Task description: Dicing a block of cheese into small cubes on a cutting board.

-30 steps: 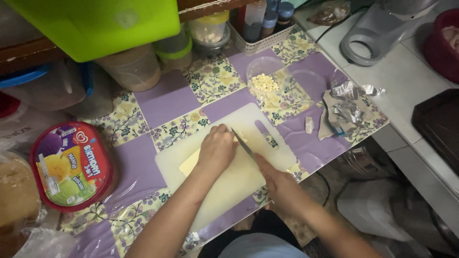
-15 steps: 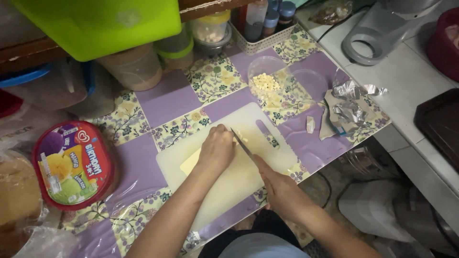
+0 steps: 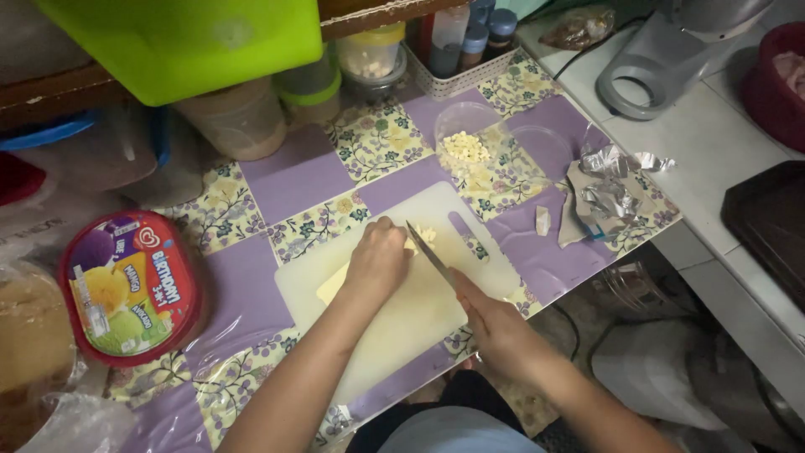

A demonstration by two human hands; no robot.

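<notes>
A white cutting board (image 3: 402,323) lies on the purple flowered tablecloth. My left hand (image 3: 377,260) presses down on a pale yellow block of cheese (image 3: 332,285) on the board. My right hand (image 3: 495,323) grips a knife (image 3: 429,252) whose blade points away from me, its tip beside the left fingers at the block's end. Small cut pieces (image 3: 428,235) lie by the blade tip. A clear plastic tub (image 3: 470,147) behind the board holds several small yellow cubes.
A red round ice-cream tub (image 3: 130,285) stands at the left. Crumpled foil wrapper (image 3: 608,197) lies right of the board near the table edge. Jars and containers (image 3: 369,50) line the back under a green tray (image 3: 184,42). A grey appliance (image 3: 662,59) stands on the white counter.
Both hands stay in place on the board; the knife shifts only slightly by the cheese.
</notes>
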